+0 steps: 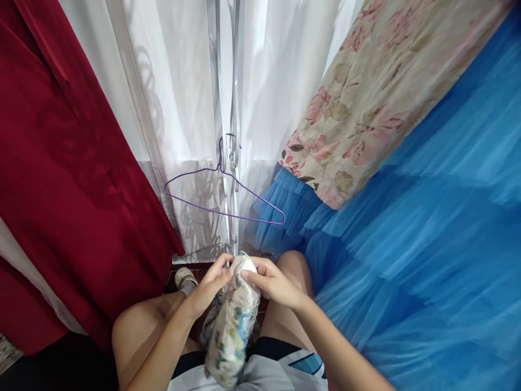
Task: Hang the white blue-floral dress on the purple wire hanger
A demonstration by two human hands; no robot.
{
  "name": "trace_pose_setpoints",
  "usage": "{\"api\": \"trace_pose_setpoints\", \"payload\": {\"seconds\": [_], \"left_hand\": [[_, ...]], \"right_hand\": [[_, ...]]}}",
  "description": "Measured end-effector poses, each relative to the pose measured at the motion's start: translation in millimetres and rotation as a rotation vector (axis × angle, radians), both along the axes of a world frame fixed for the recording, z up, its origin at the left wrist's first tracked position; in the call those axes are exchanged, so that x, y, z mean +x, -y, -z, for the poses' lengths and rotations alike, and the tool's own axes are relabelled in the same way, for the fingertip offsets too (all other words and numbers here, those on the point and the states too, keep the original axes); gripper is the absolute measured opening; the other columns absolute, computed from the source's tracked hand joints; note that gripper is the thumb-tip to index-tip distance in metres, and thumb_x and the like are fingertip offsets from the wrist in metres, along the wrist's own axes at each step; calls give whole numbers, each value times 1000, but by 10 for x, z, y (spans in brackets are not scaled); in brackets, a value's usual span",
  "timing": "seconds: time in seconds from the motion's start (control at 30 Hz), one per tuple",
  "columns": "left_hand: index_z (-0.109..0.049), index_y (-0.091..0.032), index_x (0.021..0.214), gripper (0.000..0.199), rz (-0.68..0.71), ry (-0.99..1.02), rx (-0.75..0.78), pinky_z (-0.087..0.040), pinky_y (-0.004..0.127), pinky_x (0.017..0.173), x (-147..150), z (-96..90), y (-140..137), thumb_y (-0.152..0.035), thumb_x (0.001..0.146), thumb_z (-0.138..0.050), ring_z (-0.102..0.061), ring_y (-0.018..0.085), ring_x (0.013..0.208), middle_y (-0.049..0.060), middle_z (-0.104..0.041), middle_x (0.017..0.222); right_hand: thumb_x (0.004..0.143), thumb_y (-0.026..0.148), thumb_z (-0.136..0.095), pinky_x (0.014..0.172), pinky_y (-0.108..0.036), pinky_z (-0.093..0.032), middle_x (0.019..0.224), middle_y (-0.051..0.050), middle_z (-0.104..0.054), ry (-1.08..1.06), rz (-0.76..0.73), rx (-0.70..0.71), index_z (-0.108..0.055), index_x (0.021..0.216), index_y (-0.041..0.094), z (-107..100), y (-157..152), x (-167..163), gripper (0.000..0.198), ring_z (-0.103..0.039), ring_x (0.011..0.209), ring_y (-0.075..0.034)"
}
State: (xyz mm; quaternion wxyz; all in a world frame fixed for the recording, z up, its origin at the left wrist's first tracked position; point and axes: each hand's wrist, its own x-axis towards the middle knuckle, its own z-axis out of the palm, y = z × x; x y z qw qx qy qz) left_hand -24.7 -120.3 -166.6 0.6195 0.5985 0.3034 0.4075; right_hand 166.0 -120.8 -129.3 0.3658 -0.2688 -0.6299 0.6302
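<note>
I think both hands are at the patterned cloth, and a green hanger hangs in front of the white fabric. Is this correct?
Not quite: the hanger is purple, not green, as the head view shows. The left hand and right hand are indeed at the patterned cloth, and the hanger does hang before the white fabric.

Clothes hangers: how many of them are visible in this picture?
1: the purple hanger, in front of the white fabric and beyond the held patterned cloth. Others may be hidden.
</note>
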Motion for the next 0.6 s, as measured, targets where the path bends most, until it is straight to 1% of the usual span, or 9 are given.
{"api": "trace_pose_setpoints", "payload": {"seconds": [0.07,0.13,0.23,0.3,0.33,0.4,0.47,0.53,0.6], "left_hand": [[-53,-22,129,46,98,-25,-21,-47,34,92,-22,101,115,-44,90,-62,-60,22,100,7,-64,106],[-59,-20,125,48,136,-91,-1,-44,37,99,-45,171,216,-41,83,-71,-58,25,109,9,-64,113],[-68,-19,104,30,105,-220,34,-49,34,88,-120,171,265,-40,83,-69,-61,24,97,7,-68,99],[-69,-19,89,23,-9,-298,103,-49,31,77,-201,82,217,-41,86,-64,-60,22,86,5,-67,87],[-69,-19,85,23,-71,-318,144,-48,29,73,-247,10,174,-41,87,-62,-60,22,83,4,-66,84],[-69,-20,83,22,-189,-295,207,-47,28,70,-345,-181,66,-41,87,-61,-59,21,79,3,-65,81],[-69,-22,86,19,-299,-216,220,-46,26,65,-458,-411,-50,-40,84,-64,-59,20,75,3,-66,80],[-70,-22,90,20,-396,-151,207,-43,25,59,-601,-639,-156,-40,81,-67,-57,18,67,2,-65,76],[-71,-22,95,24,-481,-137,220,-39,24,54,-788,-823,-251,-40,79,-69,-54,17,60,1,-64,72]], "right_hand": [[84,42,-68,59,-24,-42,77,-1,-63,17,61,37,-65,91,15,-165,26,161,28,-55,65,-14],[82,36,-68,57,-24,-42,73,-1,-64,19,199,99,-67,85,15,-358,0,380,20,-55,62,-14],[72,26,-68,52,-25,-38,64,0,-62,-19,513,253,-68,71,17,-676,-225,753,9,-52,55,-15],[67,24,-65,49,-25,-34,60,1,-60,-55,671,348,-67,67,18,-872,-507,933,6,-49,52,-14],[66,24,-65,49,-26,-35,60,1,-60,-70,699,371,-66,67,19,-955,-672,974,6,-49,53,-15],[67,27,-65,52,-25,-38,65,2,-62,-103,668,358,-67,74,20,-1078,-1006,939,10,-52,57,-15],[69,30,-68,51,-23,-38,67,3,-62,-87,578,284,-67,80,20,-1149,-1277,774,16,-53,57,-13],[70,34,-71,48,-22,-38,65,2,-62,-43,431,180,-67,82,18,-1190,-1428,558,20,-52,53,-12],[71,36,-73,47,-23,-39,63,1,-63,-27,265,110,-66,81,17,-1230,-1450,378,23,-53,51,-12]]}}
